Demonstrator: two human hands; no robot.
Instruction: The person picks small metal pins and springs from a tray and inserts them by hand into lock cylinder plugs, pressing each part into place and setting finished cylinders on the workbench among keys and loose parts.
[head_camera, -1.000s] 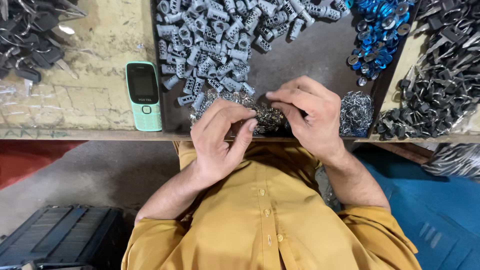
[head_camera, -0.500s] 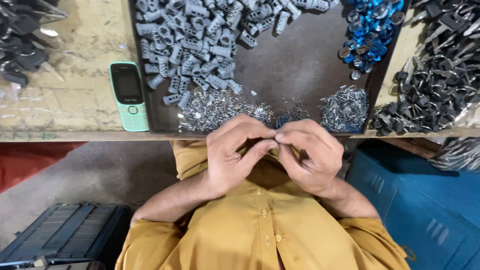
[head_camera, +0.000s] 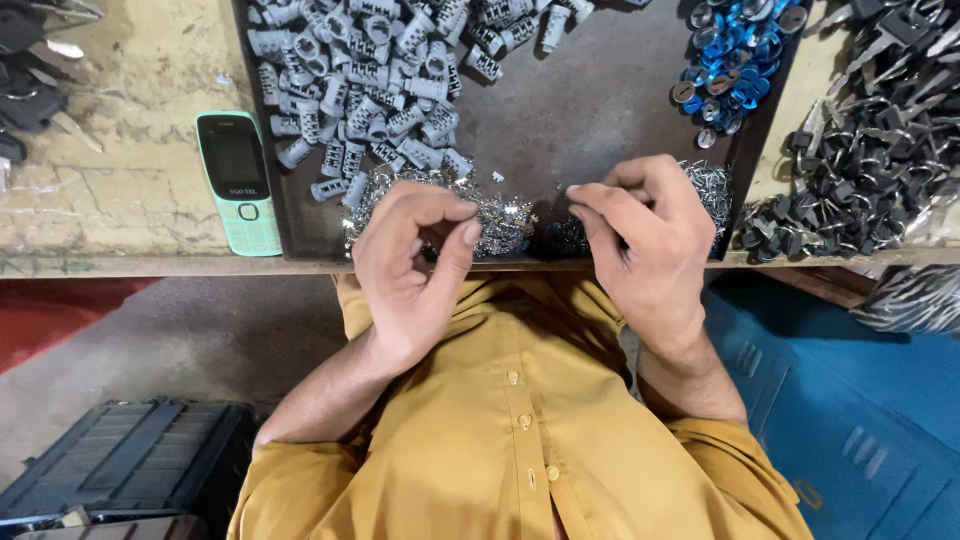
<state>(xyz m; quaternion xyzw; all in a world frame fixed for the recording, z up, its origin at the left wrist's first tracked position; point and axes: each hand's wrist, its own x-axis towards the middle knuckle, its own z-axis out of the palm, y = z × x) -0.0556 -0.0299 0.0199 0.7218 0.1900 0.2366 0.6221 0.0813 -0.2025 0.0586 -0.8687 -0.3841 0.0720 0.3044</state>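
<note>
My left hand hovers at the tray's near edge over a heap of small shiny metal bits. Its fingers are curled, thumb and forefinger close together; whether they pinch a bit is too small to tell. My right hand is a hand's width to the right, its fingertips drawn together above a darker part of the heap. Anything between those fingertips is hidden. A second shiny heap lies behind the right hand. All of this rests in a dark metal tray.
Grey ribbed cylinder parts fill the tray's far left and blue round discs its far right. A green push-button phone lies on the worn bench left of the tray. Black-headed keys are piled at right, and more keys at far left.
My hands were joined in front of my chest half a second ago. They have since separated and moved forward over the shiny heaps at the tray's near edge.
</note>
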